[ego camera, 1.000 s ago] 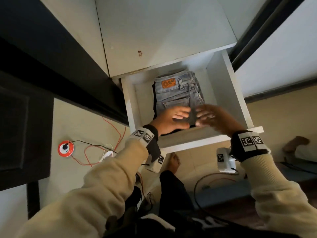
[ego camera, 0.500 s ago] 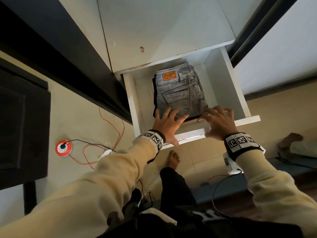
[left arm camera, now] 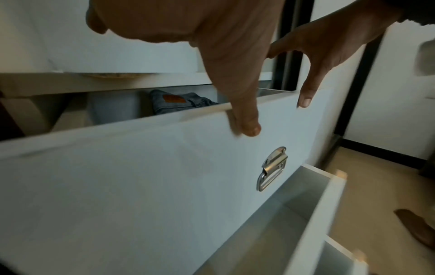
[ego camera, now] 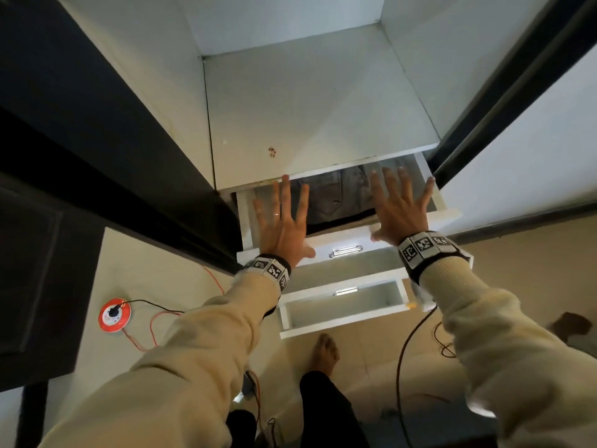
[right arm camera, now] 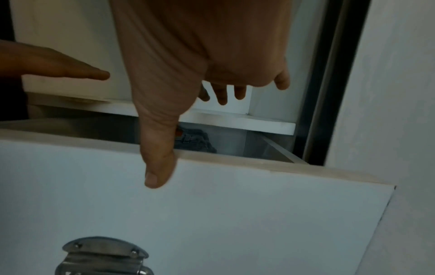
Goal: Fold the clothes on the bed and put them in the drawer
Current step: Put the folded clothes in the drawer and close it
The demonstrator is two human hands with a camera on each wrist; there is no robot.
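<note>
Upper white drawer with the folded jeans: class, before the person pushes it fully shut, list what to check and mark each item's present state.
1. Folded grey denim jeans lie below the rim of the upper white drawer: ok.
2. Left hand open, thumb on the drawer front: ok.
3. Right hand open, thumb on the front: ok.
4. Fingers reach over the opening toward the white shelf edge: not ok, pinch risk.
5. Lower white drawer stands open: not ok.
6. Drawer runners free: cannot tell.
</note>
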